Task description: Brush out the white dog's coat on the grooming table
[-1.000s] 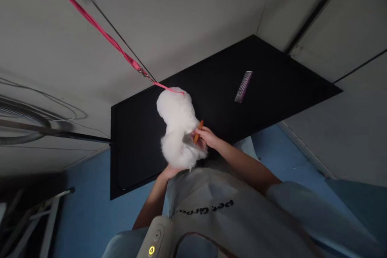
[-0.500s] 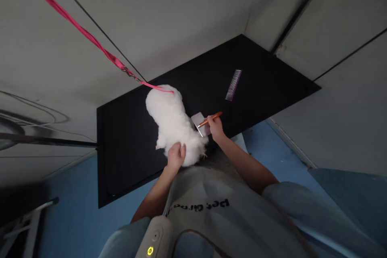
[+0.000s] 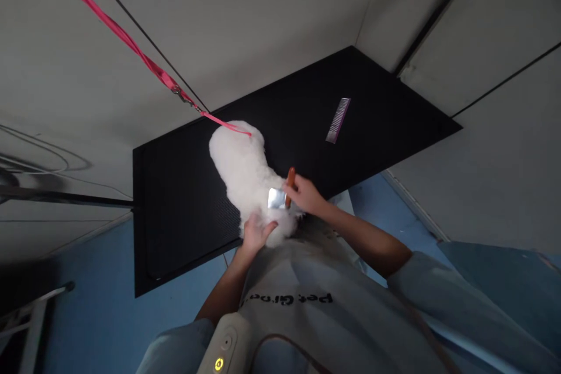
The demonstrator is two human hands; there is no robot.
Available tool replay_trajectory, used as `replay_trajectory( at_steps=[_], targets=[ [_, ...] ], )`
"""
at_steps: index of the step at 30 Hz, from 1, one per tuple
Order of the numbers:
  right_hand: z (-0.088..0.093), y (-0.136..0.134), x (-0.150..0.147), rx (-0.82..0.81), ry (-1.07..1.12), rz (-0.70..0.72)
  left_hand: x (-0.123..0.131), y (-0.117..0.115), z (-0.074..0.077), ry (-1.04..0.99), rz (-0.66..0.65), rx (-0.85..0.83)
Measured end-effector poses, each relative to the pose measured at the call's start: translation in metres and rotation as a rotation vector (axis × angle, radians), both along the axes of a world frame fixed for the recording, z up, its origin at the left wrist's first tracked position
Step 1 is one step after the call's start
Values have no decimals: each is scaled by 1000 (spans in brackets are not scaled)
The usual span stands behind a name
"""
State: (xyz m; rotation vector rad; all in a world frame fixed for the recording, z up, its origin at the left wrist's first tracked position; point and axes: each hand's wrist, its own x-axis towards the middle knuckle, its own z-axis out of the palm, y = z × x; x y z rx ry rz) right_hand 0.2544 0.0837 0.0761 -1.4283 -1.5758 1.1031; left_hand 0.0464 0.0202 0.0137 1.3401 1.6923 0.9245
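Observation:
A white fluffy dog [image 3: 241, 163] stands on the black grooming table [image 3: 184, 198], seen from above. My right hand [image 3: 304, 193] is closed round the orange-brown handle of a slicker brush [image 3: 277, 198]. The brush's shiny square head lies against the fur near the dog's rear. My left hand [image 3: 256, 235] rests on the dog's rear flank, thumb stretched apart; its fingertips are partly lost in the fur. A pink leash [image 3: 144, 58] with a metal clip runs from the dog's neck area up to the upper left.
A purple-backed metal comb [image 3: 338, 121] lies on the table to the right of the dog. Grey walls [image 3: 280, 23] stand behind the table. A grey apron [image 3: 298, 280] covers my front, close to the table edge. Blue floor [image 3: 96, 257] shows below.
The brush has moved left from beside the dog onto its rear, its handle now turned more upright. My left hand has loosened from a closed shape, thumb now spread.

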Motion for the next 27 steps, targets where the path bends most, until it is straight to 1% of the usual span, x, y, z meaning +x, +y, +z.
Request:
replay_trajectory(
  at_steps=[2, 3, 5, 6, 7, 8, 10, 11, 12, 13, 14, 15, 16, 17, 18, 19, 20, 21, 23, 24, 25, 27],
  targets=[
    [3, -2, 0, 66, -47, -125, 2, -2, -3, 36, 10, -46],
    [5, -3, 1, 96, -54, -114, 4, -3, -5, 57, -3, -71],
    [7, -2, 2, 91, -61, 35, 7, -4, -7, 86, -12, -80],
    [8, -2, 3, 63, -69, 92, 9, -4, -8, 89, 8, -67],
    [9, -1, 4, 40, -82, 99, 10, -4, -9, 80, 35, -48],
    [10, -1, 5, 37, -99, 52, 12, -4, -10, 68, 65, -29],
    [13, -2, 5, 102, -130, -91, 15, -4, -10, 46, 93, -6],
    [13, -3, 4, 140, -135, -105, 17, -4, -11, 37, 76, -3],
    [14, -4, 3, 159, -136, -62, 18, -3, -11, 30, 49, 3],
    [14, -5, 1, 152, -131, 13, 19, -3, -12, 22, 24, 14],
    [14, -6, 1, 125, -125, 84, 21, -3, -13, 19, 16, 22],
    [14, -5, 0, 95, -118, 115, 22, -3, -14, 21, 17, 23],
    [15, -4, 1, 85, -110, 90, 22, -3, -15, 34, 27, 17],
    [15, -2, 2, 110, -98, 14, 23, -2, -16, 58, 44, 2],
    [16, -1, 4, 165, -79, -83, 22, -2, -16, 87, 54, -17],
    [16, 0, 5, 227, -59, -147, 22, -1, -17, 113, 52, -35],
    [16, -1, 6, 269, -44, -144, 21, 0, -18, 124, 32, -50],
    [15, -2, 7, 274, -40, -76, 20, 1, -18, 122, 4, -54],
    [12, -7, 9, 189, -66, 105, 16, 2, -17, 107, -35, -43],
    [10, -10, 10, 148, -82, 127, 14, 4, -17, 107, -45, -33],
    [8, -12, 12, 143, -90, 72, 13, 5, -15, 119, -51, -27],
    [6, -16, 16, 235, -82, -155, 11, 7, -12, 171, -58, -29]
  ],
)
